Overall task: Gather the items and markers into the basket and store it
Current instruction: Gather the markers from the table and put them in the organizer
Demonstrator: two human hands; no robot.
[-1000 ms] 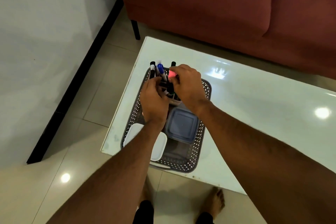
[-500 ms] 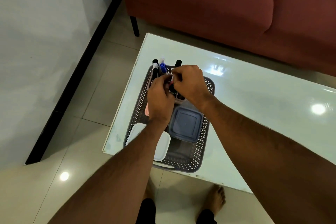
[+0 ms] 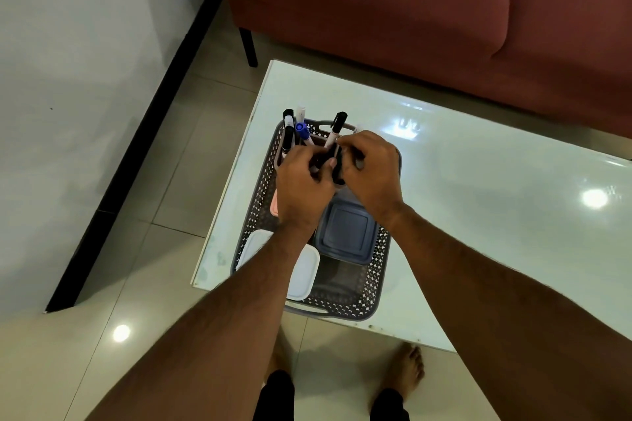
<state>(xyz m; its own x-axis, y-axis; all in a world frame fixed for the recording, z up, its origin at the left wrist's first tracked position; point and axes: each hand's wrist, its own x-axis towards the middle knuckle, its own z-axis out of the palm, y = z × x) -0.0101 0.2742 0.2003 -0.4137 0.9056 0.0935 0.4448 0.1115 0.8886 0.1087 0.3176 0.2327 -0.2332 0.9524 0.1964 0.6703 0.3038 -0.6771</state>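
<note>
A grey perforated basket (image 3: 378, 280) stands at the near left corner of the glass table (image 3: 478, 215). Inside it lie a white lidded box (image 3: 302, 275), a grey-blue lidded box (image 3: 347, 232) and a pink item (image 3: 274, 207), mostly hidden. At its far end a holder (image 3: 281, 154) keeps several markers (image 3: 294, 130) upright, black and blue capped. My left hand (image 3: 302, 188) and my right hand (image 3: 371, 174) meet over the holder, fingers closed around markers there. What exactly each hand grips is hidden by the fingers.
A dark red sofa (image 3: 410, 10) runs along the far side of the table, with a black leg (image 3: 248, 46). A white wall with black skirting (image 3: 136, 154) is at the left. My bare feet (image 3: 408, 366) stand on the tiled floor below the table's near edge.
Both hands have stayed over the marker holder, shifting slightly. The pink-red object seen at my right fingertips one second ago is no longer visible.
</note>
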